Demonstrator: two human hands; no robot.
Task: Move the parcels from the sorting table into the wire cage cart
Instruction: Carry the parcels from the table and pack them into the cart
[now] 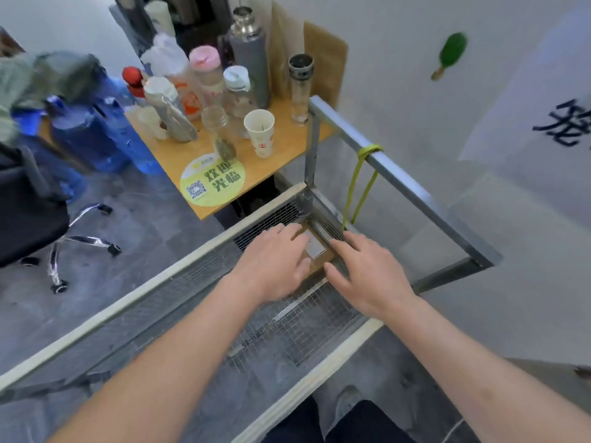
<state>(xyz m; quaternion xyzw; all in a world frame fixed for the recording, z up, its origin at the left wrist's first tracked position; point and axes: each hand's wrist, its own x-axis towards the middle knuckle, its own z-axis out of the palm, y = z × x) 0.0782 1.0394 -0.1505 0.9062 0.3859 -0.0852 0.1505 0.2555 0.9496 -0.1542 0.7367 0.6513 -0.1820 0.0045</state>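
Observation:
A brown cardboard parcel [317,251] with a white label lies flat on the wire mesh floor of the cage cart [287,318], in the cart's far corner. My left hand [275,260] lies over the parcel's left side with its fingers spread and nearly straight. My right hand [367,270] is at the parcel's right edge, fingers extended and touching it. Both forearms reach down into the cart from the near side. Part of the parcel is hidden under my hands.
The cart has a pale frame rail [153,282] on the left and a metal handle bar [399,174] with a yellow-green cord [361,183]. A small wooden table [281,155] with bottles, jars and a paper cup [260,132] stands beyond. An office chair [35,206] is at left.

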